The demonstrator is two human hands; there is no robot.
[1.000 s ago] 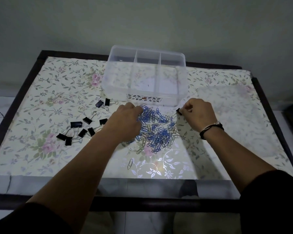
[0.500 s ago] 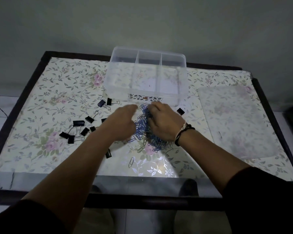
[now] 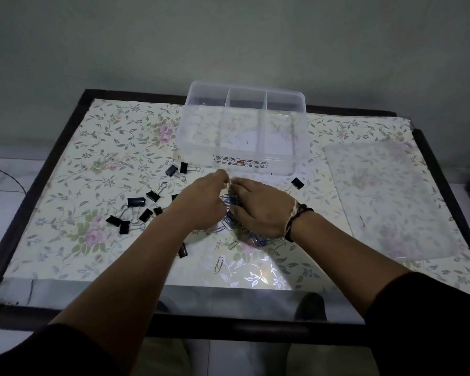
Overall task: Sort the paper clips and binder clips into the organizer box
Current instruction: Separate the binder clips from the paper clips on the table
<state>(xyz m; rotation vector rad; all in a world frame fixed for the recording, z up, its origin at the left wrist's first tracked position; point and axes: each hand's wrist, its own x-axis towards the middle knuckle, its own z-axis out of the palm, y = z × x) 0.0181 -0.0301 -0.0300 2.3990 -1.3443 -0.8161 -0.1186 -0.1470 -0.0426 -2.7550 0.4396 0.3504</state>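
A clear organizer box (image 3: 244,169) with three compartments stands at the table's far middle. In front of it, my left hand (image 3: 201,204) and my right hand (image 3: 261,210) are cupped together around a heap of blue and silver paper clips (image 3: 229,204), which is mostly hidden between them. Several black binder clips (image 3: 136,213) lie scattered to the left. One binder clip (image 3: 297,183) lies to the right near the box, another (image 3: 183,251) sits under my left forearm. A single paper clip (image 3: 219,264) lies nearer the front edge.
The clear box lid (image 3: 385,199) lies flat on the right of the floral table cover (image 3: 92,147). The table has a dark raised frame (image 3: 33,180). A wall stands close behind the box. My feet show under the glass front edge.
My right hand let go of the binder clip at the right and moved left onto the paper clip heap. Both hands have closed in, gathering the heap between them.
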